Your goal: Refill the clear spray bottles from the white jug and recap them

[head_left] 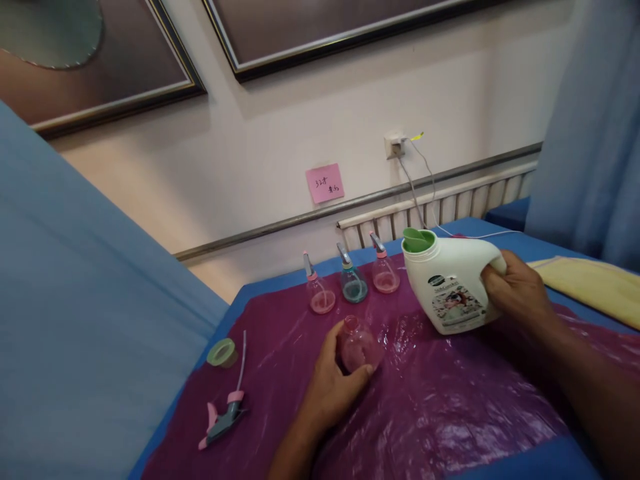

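Observation:
My left hand [333, 380] is wrapped round a small clear pink bottle [357, 343] with no top, standing on the purple plastic sheet [425, 413]. My right hand [517, 290] grips the handle of a white detergent jug [447, 283], uncapped with its green spout showing, held upright just right of the small bottle. A grey and pink spray head [225, 417] with its tube lies on the sheet to the left, beside a green cap [221, 352].
Three small spray bottles stand in a row at the back: pink [320, 290], blue [353, 280], pink [384, 270]. A yellow cloth [595, 287] lies at the right. The wall carries a pink note [325, 183], a socket with cable [395, 145], and a radiator.

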The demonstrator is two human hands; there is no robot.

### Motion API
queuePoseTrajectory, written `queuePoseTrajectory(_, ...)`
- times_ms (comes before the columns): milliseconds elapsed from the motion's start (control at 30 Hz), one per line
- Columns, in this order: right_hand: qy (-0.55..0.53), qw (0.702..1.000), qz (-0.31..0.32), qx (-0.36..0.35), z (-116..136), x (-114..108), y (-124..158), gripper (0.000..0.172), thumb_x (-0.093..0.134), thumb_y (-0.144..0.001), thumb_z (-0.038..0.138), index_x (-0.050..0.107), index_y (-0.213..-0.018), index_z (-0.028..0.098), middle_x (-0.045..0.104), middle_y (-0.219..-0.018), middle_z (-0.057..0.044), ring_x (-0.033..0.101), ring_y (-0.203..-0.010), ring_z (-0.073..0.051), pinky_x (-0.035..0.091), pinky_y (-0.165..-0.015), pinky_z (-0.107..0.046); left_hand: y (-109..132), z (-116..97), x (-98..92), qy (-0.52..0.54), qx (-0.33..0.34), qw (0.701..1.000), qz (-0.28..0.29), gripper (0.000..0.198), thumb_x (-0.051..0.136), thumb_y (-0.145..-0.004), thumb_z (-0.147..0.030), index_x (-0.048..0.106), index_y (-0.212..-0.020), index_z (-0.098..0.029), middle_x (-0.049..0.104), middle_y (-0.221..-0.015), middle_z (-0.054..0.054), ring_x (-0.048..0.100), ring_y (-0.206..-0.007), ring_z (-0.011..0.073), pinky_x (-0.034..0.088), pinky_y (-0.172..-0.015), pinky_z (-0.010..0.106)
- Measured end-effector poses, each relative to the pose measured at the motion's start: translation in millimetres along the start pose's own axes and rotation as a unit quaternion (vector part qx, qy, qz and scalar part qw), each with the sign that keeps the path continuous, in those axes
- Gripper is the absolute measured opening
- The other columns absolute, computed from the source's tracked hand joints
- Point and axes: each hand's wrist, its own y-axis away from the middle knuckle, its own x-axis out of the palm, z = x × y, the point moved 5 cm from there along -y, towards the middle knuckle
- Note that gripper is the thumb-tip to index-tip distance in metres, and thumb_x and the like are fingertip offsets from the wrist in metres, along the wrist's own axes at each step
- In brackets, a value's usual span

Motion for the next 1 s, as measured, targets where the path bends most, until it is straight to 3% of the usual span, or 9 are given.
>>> queuePoseTrajectory(167, -0.015, 1.0, 0.005, 0.019, 21.6, -22.7, -3.9, 0.036, 0.059, -0.095, 0.053, 0.078, -0.118, 0.033, 0.083, -0.107, -0.009, 0.076, -0.096, -0.034, 0.054, -0.081, -0.045, -3.8, 6.1, -2.1, 0.015, 0.018, 0.999, -0.023, 0.093, 0.088, -0.081, -0.027, 0.051, -0.167, -0.028, 0.069, -0.161, 0.013, 0.071, -0.144, 0.0365, 0.057, -0.125, 0.054)
queuePoseTrajectory(300, 0.029, 0.999, 0.028, -0.02, 53.3, -39.9, -16.6, 0.036, 0.062, -0.092, 0.052, 0.079, -0.118, 0.034, 0.083, -0.11, -0.006, 0.074, -0.102, -0.032, 0.049, -0.085, -0.042, -5.2, 8.0, -4.1, 0.033, 0.039, 0.998, -0.041, 0.092, 0.085, -0.083, -0.025, 0.05, -0.167, -0.029, 0.068, -0.162, 0.013, 0.07, -0.145, 0.0346, 0.056, -0.126, 0.053)
queuePoseTrajectory(467, 0.128, 0.985, 0.075, -0.083, 92.7, -50.8, -40.8, 0.03, 0.061, -0.097, 0.052, 0.076, -0.107, 0.028, 0.079, -0.098, -0.007, 0.067, -0.086, -0.026, 0.039, -0.074, -0.036, -5.0, -0.3, -5.5, 0.07, 0.049, 0.994, -0.065, 0.087, 0.084, -0.083, -0.027, 0.051, -0.164, -0.028, 0.065, -0.165, 0.013, 0.066, -0.151, 0.0333, 0.052, -0.13, 0.053)
queuePoseTrajectory(700, 0.181, 0.966, 0.13, -0.132, 120.7, -38.4, -56.5, 0.022, 0.064, -0.103, 0.045, 0.07, -0.098, 0.024, 0.076, -0.095, -0.007, 0.056, -0.077, -0.019, 0.031, -0.07, -0.034, -9.2, -3.1, -11.9, 0.065, 0.061, 0.992, -0.09, 0.082, 0.086, -0.083, -0.031, 0.055, -0.159, -0.027, 0.069, -0.16, 0.013, 0.068, -0.148, 0.0334, 0.051, -0.131, 0.054)
queuePoseTrajectory(833, 0.185, 0.957, 0.172, -0.146, 117.5, -21.0, -59.1, 0.022, 0.068, -0.101, 0.045, 0.069, -0.094, 0.024, 0.076, -0.092, -0.007, 0.056, -0.075, -0.019, 0.03, -0.07, -0.035, -11.9, 3.3, -14.7, 0.058, 0.049, 0.992, -0.098, 0.086, 0.086, -0.082, -0.03, 0.052, -0.161, -0.025, 0.067, -0.162, 0.014, 0.067, -0.149, 0.0333, 0.054, -0.128, 0.051)
queuePoseTrajectory(1000, 0.176, 0.943, 0.221, -0.175, 105.7, -3.4, -64.9, 0.023, 0.072, -0.098, 0.049, 0.073, -0.093, 0.027, 0.076, -0.09, -0.003, 0.061, -0.08, -0.019, 0.033, -0.071, -0.034, -11.6, 11.1, -17.5, 0.041, 0.044, 0.992, -0.107, 0.089, 0.086, -0.084, -0.03, 0.05, -0.165, -0.027, 0.061, -0.171, 0.013, 0.06, -0.158, 0.0333, 0.049, -0.133, 0.052)
